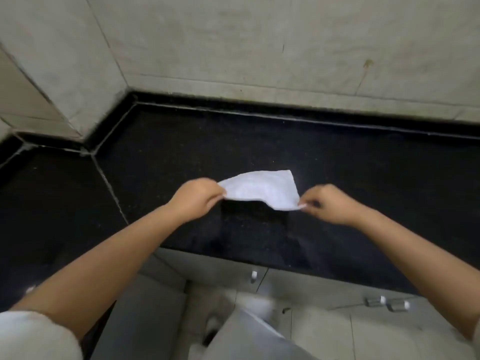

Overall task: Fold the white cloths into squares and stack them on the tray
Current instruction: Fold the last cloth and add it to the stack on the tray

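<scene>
— Start with the hands: what are they doing?

— The left hand (196,197) has its fingers curled shut on the near-left corner of the white cloth (262,189). The right hand (328,203) pinches the near-right corner between thumb and fingertips. Both forearms reach in from the near side, bare up to a pale sleeve (33,333) on the left arm.

— And the cloth itself?

— It is stretched between the two hands, lifted off the black worktop (363,178) along its near edge — a dark shadow lies on the stone just under that edge. The far part of the cloth slopes away from the hands; whether its far edge touches the worktop I cannot tell. It looks like a single small piece, somewhat bowed upward in the middle.

— What lies around the cloth?

— Beyond it the worktop runs back to a pale tiled wall (259,48). Left of the cloth a seam crosses the stone. Nearer than the cloth, below the worktop's front edge, are pale cabinet fronts with metal handles (387,302).
</scene>
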